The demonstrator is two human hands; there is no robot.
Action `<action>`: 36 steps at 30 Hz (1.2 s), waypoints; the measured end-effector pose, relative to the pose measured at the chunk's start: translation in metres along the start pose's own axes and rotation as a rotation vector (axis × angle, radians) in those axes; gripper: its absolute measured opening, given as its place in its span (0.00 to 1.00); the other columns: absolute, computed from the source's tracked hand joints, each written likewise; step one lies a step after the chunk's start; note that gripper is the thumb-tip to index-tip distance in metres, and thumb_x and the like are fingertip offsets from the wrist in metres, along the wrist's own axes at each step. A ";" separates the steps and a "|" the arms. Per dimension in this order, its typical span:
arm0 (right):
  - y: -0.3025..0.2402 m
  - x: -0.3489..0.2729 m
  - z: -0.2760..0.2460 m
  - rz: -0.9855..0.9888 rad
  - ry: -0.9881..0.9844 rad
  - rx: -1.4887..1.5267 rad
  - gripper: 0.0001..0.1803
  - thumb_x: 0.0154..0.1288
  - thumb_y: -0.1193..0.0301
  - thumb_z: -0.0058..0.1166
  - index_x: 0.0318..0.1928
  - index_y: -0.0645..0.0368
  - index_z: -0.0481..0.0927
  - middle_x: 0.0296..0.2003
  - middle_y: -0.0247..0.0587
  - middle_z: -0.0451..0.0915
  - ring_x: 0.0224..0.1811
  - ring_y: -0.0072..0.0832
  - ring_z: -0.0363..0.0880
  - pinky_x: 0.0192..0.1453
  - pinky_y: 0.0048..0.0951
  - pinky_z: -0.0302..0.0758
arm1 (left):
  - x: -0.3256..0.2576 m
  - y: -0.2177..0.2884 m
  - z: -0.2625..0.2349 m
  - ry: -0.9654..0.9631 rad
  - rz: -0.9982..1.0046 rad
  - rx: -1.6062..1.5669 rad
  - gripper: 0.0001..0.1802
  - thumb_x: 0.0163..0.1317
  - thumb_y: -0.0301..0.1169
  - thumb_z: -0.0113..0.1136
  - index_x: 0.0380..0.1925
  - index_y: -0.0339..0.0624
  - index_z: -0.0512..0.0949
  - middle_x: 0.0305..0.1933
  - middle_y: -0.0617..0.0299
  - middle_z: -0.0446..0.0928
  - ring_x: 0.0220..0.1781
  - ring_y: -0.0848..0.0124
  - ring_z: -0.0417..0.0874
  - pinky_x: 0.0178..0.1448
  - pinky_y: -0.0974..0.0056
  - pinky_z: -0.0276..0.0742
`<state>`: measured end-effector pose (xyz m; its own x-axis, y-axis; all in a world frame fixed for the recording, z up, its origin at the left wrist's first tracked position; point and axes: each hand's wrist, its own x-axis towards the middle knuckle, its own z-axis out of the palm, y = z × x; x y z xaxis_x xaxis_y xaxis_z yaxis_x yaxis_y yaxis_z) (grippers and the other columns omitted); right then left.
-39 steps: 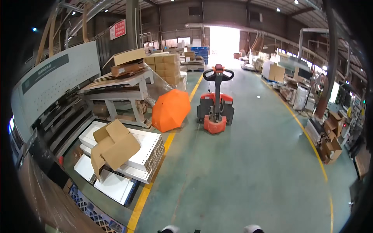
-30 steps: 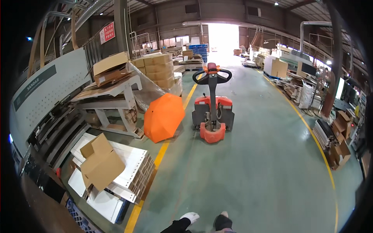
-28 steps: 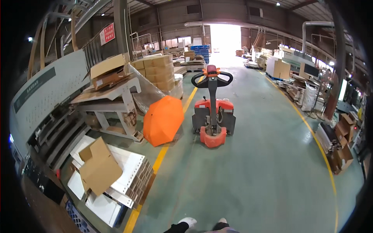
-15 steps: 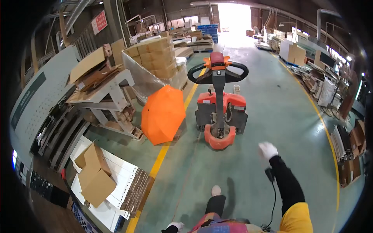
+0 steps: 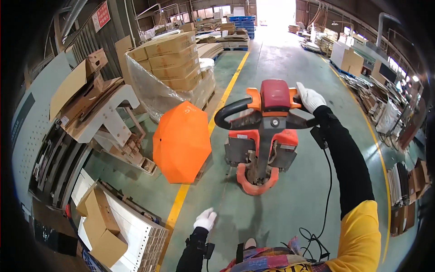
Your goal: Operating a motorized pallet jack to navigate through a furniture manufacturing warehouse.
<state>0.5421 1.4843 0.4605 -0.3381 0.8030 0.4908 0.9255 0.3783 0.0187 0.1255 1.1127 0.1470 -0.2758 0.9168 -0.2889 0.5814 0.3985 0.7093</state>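
Beside the pallet truck (image 5: 265, 136), an orange umbrella (image 5: 181, 141).

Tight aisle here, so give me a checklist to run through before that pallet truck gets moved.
1. Right hand on the pallet truck handle: ok, the gloved hand is at the handle's right end, though the grip itself is hidden.
2. Left hand on the handle: not ok, it hangs low, touching nothing.
3. Left side clearance: not ok, the open orange umbrella sits right beside the truck on the yellow floor line.
4. Aisle ahead: ok, the green floor shows bare toward the bright doorway.
5. Wrapped stack of cardboard boxes: ok, apart from the truck.
6. Load on the forks: cannot tell, hidden behind the body.
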 end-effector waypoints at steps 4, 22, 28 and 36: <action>-0.024 0.016 0.009 0.111 -0.296 0.213 0.29 0.80 0.48 0.24 0.61 0.55 0.69 0.40 0.56 0.83 0.42 0.54 0.80 0.51 0.47 0.73 | 0.027 0.038 -0.008 0.045 0.158 -0.238 0.27 0.69 0.44 0.56 0.63 0.42 0.75 0.60 0.49 0.79 0.60 0.57 0.82 0.66 0.59 0.73; -0.123 -0.185 -0.097 0.093 -0.052 0.532 0.14 0.59 0.59 0.61 0.40 0.54 0.85 0.34 0.47 0.84 0.37 0.46 0.83 0.44 0.41 0.78 | 0.017 0.260 -0.111 0.212 0.657 -0.150 0.16 0.70 0.40 0.56 0.36 0.39 0.85 0.29 0.48 0.81 0.32 0.50 0.83 0.42 0.55 0.78; -0.115 -0.265 -0.123 0.105 -0.682 0.579 0.37 0.45 0.42 0.69 0.50 0.57 0.83 0.39 0.49 0.85 0.44 0.42 0.85 0.52 0.38 0.80 | -0.052 0.221 -0.088 -0.129 0.428 0.117 0.25 0.74 0.49 0.45 0.34 0.46 0.86 0.33 0.49 0.83 0.38 0.49 0.84 0.44 0.52 0.78; -0.126 -0.381 -0.113 -0.102 -1.188 0.672 0.41 0.49 0.38 0.66 0.49 0.62 0.77 0.41 0.55 0.84 0.46 0.48 0.84 0.52 0.41 0.77 | -0.160 0.126 -0.007 0.085 0.175 0.309 0.29 0.71 0.53 0.41 0.28 0.47 0.87 0.30 0.52 0.84 0.37 0.49 0.84 0.46 0.50 0.78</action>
<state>0.5734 1.0786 0.3696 -0.6555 0.5381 -0.5299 0.7430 0.3340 -0.5800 0.2373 1.0160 0.2873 -0.2070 0.9713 -0.1168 0.8258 0.2375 0.5115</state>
